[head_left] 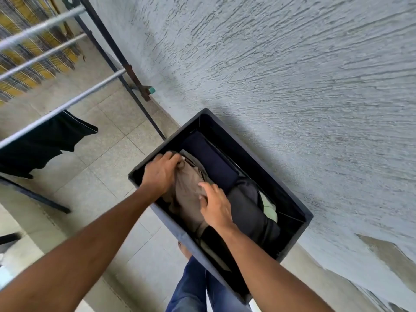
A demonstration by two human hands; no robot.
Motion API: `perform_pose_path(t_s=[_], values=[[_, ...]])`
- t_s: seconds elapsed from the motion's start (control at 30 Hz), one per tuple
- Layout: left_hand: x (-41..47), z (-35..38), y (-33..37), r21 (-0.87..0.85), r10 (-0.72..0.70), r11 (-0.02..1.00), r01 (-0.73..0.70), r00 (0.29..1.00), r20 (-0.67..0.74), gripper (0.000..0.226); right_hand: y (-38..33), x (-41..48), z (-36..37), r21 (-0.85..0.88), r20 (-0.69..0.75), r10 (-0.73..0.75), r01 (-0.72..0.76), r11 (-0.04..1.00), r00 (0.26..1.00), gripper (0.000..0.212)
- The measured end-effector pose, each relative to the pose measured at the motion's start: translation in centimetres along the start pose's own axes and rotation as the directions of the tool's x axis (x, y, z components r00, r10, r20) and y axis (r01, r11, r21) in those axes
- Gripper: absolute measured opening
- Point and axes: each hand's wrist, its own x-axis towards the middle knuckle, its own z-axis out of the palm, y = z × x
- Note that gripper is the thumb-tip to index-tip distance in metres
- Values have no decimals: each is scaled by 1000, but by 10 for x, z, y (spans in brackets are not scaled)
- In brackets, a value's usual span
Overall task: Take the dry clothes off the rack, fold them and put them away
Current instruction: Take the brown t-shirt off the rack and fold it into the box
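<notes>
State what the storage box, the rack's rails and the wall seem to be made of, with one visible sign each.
Storage box: probably fabric over stiff board; matte grey, straight walls. Rack rails: likely metal tube; smooth silvery sheen. Wall: painted plaster or render; rough ridged texture.

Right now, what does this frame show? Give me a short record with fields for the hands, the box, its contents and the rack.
left hand: fingers curled over the far end of the brown garment
right hand: fingers spread, resting on the same garment
box: dark fabric box on the tiled floor, against the textured wall
contents: brown garment, navy garment, dark grey garment, pale green item
rack: black garment and checked cloth hanging
stage: putting away; rack not yet emptied
</notes>
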Motion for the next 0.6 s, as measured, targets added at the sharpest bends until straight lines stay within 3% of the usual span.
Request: perform_pose_path(t_s=[0.1,0.17,0.3,0.4,0.5,0.6], values=[[3,-8,-1,-86,18,996,-23,998,-60,22,8,8,-8,94,-154,-15,29,995,988,32],[2,-12,0,-29,2,1000,-5,993,-116,31,11,12,-12,98,-178,3,14,995,984,31],[8,-16,5,21,-53,998,58,978,-200,40,19,15,-13,-126,-78,66,-76,989,995,29],[0,-10,20,118,124,988,-98,964,-237,37,18,10,-21,-193,-122,-75,51,980,990,28],[-26,15,23,209,249,950,-231,966,-64,34,3,-7,-12,-195,-64,-249,232,953,967,34],[-44,35,12,258,156,947,-191,976,149,65,1,-19,13,-249,117,-216,240,938,969,58]])
